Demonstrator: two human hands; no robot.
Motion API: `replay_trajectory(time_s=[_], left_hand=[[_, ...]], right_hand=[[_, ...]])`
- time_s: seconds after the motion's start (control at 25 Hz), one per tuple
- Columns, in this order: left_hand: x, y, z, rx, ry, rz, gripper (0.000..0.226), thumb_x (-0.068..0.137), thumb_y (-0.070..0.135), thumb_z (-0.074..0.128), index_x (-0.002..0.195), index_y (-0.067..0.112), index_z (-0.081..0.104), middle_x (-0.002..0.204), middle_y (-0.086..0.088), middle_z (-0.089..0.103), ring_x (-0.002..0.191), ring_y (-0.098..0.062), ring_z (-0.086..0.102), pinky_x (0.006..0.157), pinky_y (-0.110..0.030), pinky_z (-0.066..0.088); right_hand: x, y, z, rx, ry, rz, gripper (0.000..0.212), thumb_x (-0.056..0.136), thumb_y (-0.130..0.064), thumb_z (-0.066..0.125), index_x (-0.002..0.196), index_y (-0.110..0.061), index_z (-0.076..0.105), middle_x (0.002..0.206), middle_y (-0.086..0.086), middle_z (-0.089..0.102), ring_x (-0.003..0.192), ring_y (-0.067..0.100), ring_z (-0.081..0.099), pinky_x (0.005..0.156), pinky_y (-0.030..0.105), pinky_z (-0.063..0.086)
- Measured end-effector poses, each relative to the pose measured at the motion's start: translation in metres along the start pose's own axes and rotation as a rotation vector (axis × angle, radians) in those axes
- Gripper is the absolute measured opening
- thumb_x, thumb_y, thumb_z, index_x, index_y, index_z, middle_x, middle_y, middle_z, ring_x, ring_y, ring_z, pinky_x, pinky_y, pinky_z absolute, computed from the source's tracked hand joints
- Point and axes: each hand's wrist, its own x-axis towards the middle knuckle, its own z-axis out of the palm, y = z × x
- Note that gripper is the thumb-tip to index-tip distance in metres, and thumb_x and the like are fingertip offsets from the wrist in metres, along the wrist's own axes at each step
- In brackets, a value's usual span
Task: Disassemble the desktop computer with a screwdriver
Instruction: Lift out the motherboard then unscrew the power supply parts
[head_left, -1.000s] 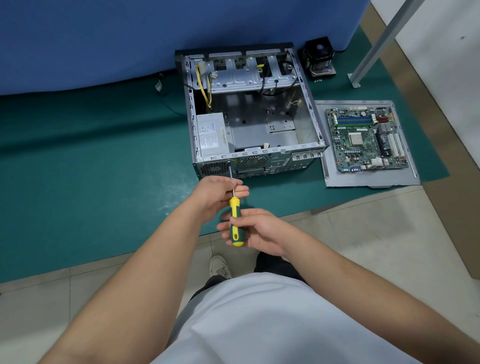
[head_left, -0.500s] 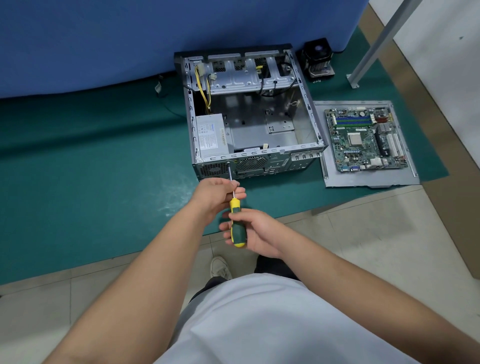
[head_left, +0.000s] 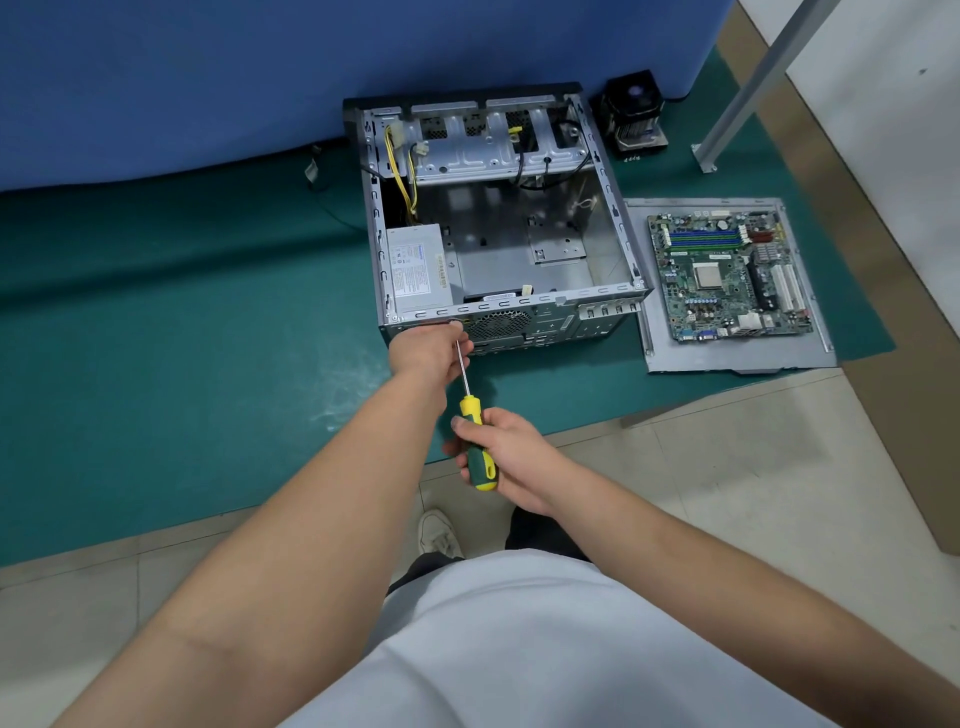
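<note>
An open grey computer case (head_left: 613, 218) lies on a green mat, its power supply (head_left: 418, 270) still inside at the left. My right hand (head_left: 506, 460) grips the yellow-green handle of a screwdriver (head_left: 477, 447). Its shaft points up to the case's rear panel. My left hand (head_left: 431, 351) is pressed against the rear panel's left corner, fingers pinched around the shaft near the tip. The tip is hidden behind that hand.
A motherboard (head_left: 727, 275) rests on a grey side panel (head_left: 654, 353) right of the case. A CPU cooler (head_left: 634, 114) stands behind the case by a blue wall. A metal leg (head_left: 748, 93) rises at the far right. Tiled floor lies in front of the mat (head_left: 182, 338).
Both hands moved forward toward the case. My left hand slid up the shaft to the rear panel, and the screwdriver's tip now reaches the panel.
</note>
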Motion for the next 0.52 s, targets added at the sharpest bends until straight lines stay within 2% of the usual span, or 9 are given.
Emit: replay_trajectory(time_s=[0.08,0.16,0.28,0.4,0.52], left_hand=[[0.0029,-0.0027,0.0008,-0.004,0.027,0.015,0.011,0.096,0.006,0.068,0.105,0.001,0.069,0.095,-0.012,0.074,0.085,-0.022,0.073,0.079,-0.030,0.062],[0.0046,-0.0035,0.0009,-0.008,0.050,0.033,0.005,0.095,0.007,0.070,0.097,0.003,0.069,0.093,-0.013,0.074,0.081,-0.021,0.073,0.074,-0.029,0.063],[0.0056,-0.0039,0.0013,-0.015,0.095,0.047,0.009,0.094,0.008,0.072,0.086,0.006,0.067,0.090,-0.013,0.075,0.076,-0.021,0.073,0.071,-0.030,0.063],[0.0046,-0.0064,0.0031,-0.014,0.131,0.065,0.012,0.093,0.009,0.073,0.082,0.007,0.068,0.088,-0.012,0.076,0.076,-0.021,0.074,0.077,-0.034,0.063],[0.0046,-0.0085,0.0045,0.001,0.171,0.093,0.016,0.093,0.010,0.074,0.079,0.009,0.067,0.083,-0.009,0.076,0.075,-0.020,0.075,0.078,-0.035,0.064]], right_hand=[[-0.0025,-0.0020,0.0010,0.088,-0.048,0.054,0.019,0.106,-0.021,0.048,0.114,-0.006,0.058,0.086,0.014,0.072,0.070,0.020,0.061,0.065,0.031,0.053],[-0.0020,-0.0024,-0.0008,0.096,-0.030,0.056,0.026,0.106,-0.016,0.041,0.116,-0.003,0.061,0.090,0.016,0.071,0.077,0.023,0.063,0.072,0.036,0.053],[-0.0017,-0.0002,-0.0010,-0.010,0.023,-0.012,0.011,0.106,-0.013,0.051,0.112,-0.006,0.056,0.094,0.014,0.068,0.079,0.022,0.065,0.076,0.043,0.058],[-0.0017,0.0011,0.0010,-0.154,0.077,-0.069,0.015,0.103,-0.016,0.061,0.109,-0.009,0.050,0.091,0.011,0.066,0.070,0.018,0.064,0.066,0.036,0.059],[0.0007,0.0025,0.0043,-0.175,0.093,-0.127,0.018,0.102,-0.015,0.062,0.111,-0.007,0.049,0.083,0.011,0.065,0.064,0.018,0.060,0.058,0.031,0.052]])
